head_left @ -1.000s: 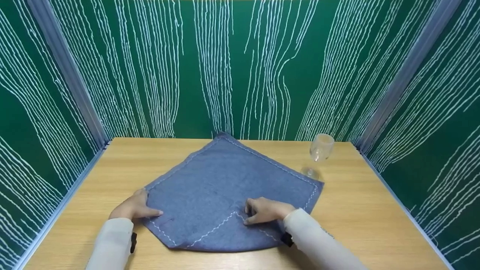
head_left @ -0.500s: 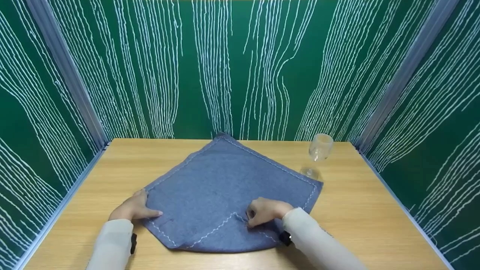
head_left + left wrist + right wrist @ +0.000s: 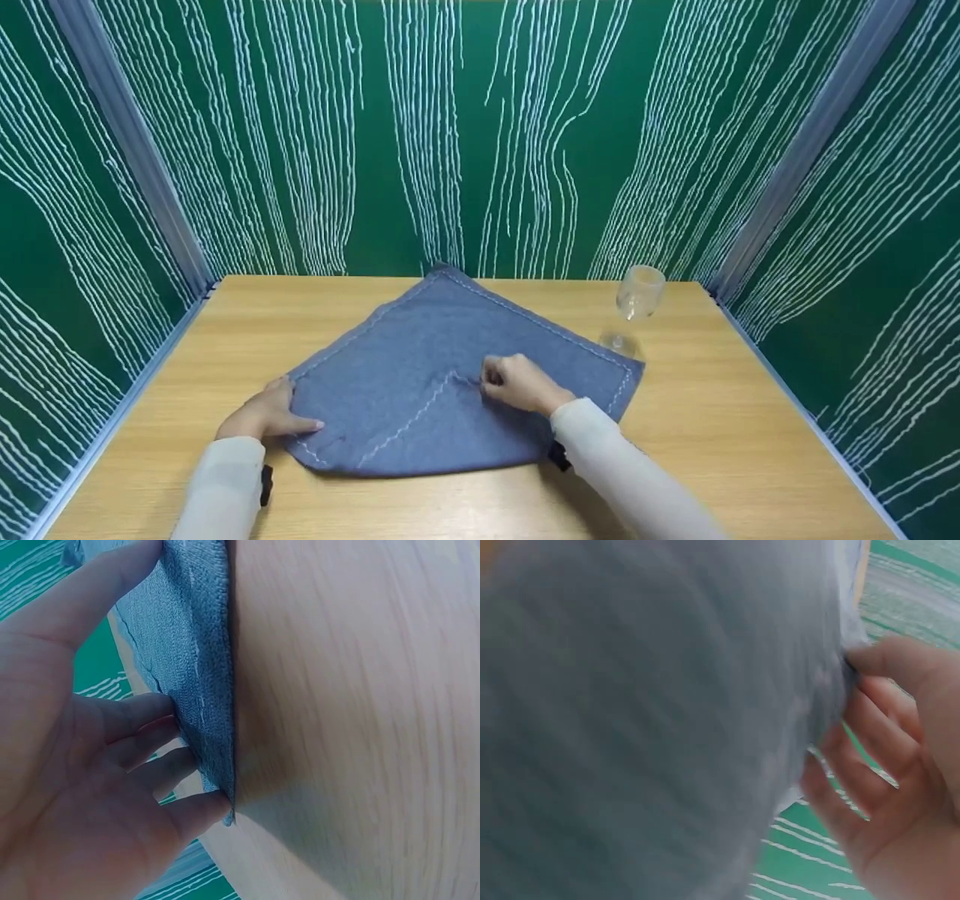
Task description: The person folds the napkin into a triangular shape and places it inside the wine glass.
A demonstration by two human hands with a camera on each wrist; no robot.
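A blue-grey cloth (image 3: 420, 345) with pale wavy stitching along its border lies across the wooden table, its near part folded over. My left hand (image 3: 264, 412) rests on its left corner, thumb lying on top and fingers spread and fairly straight. In the left wrist view the fingertips (image 3: 204, 810) touch the cloth's edge. With thumb and forefinger, my right hand (image 3: 521, 382) pinches the folded-over edge near the middle of the cloth and lifts it. The right wrist view shows that raised layer (image 3: 667, 727) blurred and filling much of the frame.
A clear stemmed glass (image 3: 641, 292) stands at the back right, close to the cloth's right corner. Green panels (image 3: 375, 150) with white wavy lines enclose the table (image 3: 750, 420) at the back and sides, with grey posts (image 3: 795, 142) at the corners.
My right hand has gone from loosely bent fingers to pinching the cloth's edge. It has moved away from me, drawing the near part of the cloth along. The left hand stays put.
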